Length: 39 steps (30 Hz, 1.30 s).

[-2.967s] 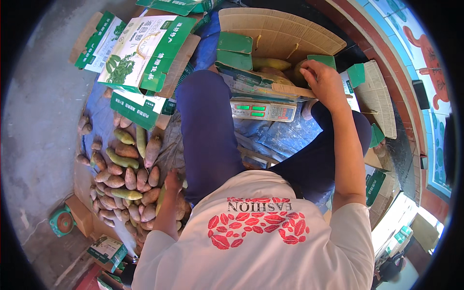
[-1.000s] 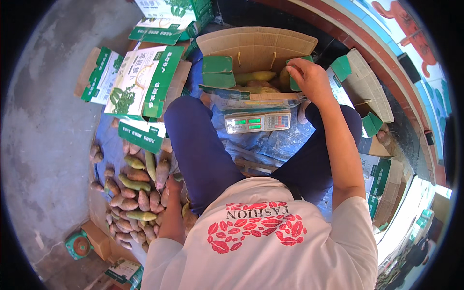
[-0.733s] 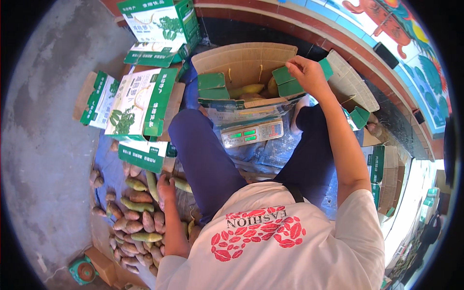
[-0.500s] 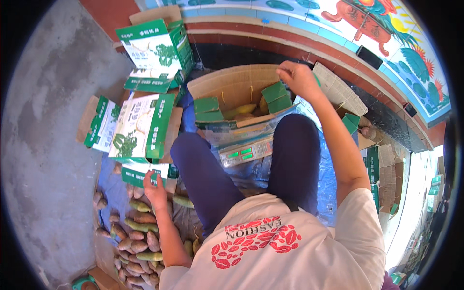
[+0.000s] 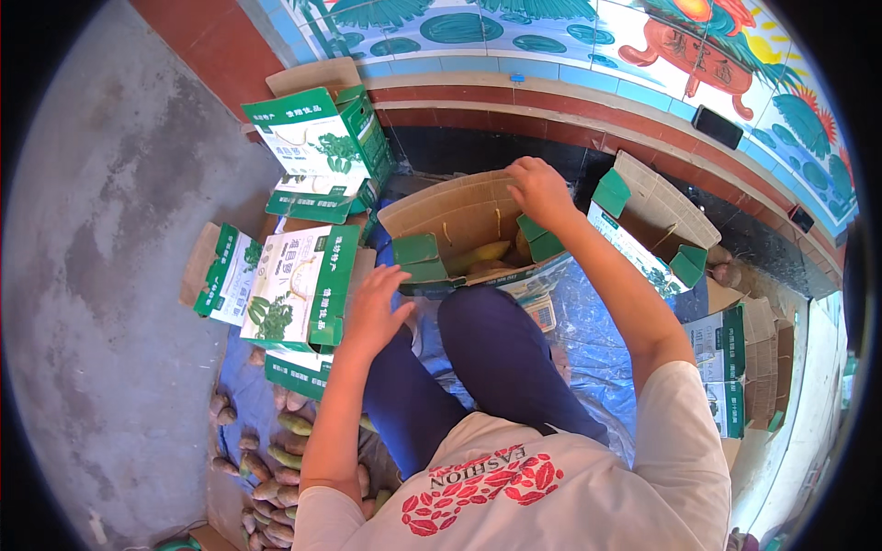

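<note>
An open cardboard box (image 5: 432,223) stands beyond my knees, its brown flap raised at the far side and its small green flaps standing up. Pale green, long radishes (image 5: 487,253) lie inside it. My right hand (image 5: 540,193) is at the right end of the raised flap, fingers bent over its edge. My left hand (image 5: 372,308) hangs open with fingers spread, beside the box's near left corner and in front of a white-and-green carton. Behind my leg a corner of the scale (image 5: 544,315) shows; the rest is hidden.
White-and-green cartons (image 5: 299,280) stack up on the left. Another open carton (image 5: 643,243) stands right of the box, with one more (image 5: 726,367) farther right. Several root vegetables (image 5: 276,505) lie at lower left. Blue sheeting (image 5: 588,367) covers the floor; a tiled wall (image 5: 459,92) runs behind.
My left hand has risen from beside the vegetables toward the box's left corner. My right hand stays at the flap. My legs have shifted, hiding most of the scale, and the view has moved.
</note>
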### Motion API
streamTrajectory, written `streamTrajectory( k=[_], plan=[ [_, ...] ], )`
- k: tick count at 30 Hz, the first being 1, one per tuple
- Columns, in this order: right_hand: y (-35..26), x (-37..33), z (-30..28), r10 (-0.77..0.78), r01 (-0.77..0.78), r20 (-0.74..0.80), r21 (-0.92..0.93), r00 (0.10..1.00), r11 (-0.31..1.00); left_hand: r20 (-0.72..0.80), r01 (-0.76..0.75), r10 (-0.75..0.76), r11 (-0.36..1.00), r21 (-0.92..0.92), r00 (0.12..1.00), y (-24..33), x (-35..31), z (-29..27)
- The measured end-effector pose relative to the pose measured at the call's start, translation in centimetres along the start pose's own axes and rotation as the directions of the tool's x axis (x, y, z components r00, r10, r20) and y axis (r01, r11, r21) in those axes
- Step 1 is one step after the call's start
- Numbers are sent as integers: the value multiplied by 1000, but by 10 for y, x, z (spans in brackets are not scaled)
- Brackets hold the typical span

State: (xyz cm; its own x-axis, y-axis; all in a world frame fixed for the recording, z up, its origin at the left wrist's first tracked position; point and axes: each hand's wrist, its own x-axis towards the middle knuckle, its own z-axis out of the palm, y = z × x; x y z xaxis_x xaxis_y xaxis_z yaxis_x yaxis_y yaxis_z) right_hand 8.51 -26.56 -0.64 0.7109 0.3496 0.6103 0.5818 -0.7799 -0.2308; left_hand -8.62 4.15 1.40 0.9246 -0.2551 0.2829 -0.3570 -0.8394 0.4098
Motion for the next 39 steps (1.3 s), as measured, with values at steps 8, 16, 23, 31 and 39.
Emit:
streamTrajectory(
  k=[8,16,23,31,39],
  plan=[
    [7,19,47,109,-33,305,-243,946,969,221,-4,-14,997,80,975,-18,33,33],
    [-6,-13,37,128,5,376,-333,918,943,172,-17,1,996,90,985,-5,35,35],
    [23,-56,-21,74,-19,185,-286,980,958,139,-128,107,980,151,984,42,56,31],
    [67,-171,-140,455,-425,56,-272,889,863,241,-563,522,813,149,818,150,103,40],
    [77,-303,-243,726,-627,47,-468,686,623,322,-735,758,642,-219,567,234,100,132]
  ],
)
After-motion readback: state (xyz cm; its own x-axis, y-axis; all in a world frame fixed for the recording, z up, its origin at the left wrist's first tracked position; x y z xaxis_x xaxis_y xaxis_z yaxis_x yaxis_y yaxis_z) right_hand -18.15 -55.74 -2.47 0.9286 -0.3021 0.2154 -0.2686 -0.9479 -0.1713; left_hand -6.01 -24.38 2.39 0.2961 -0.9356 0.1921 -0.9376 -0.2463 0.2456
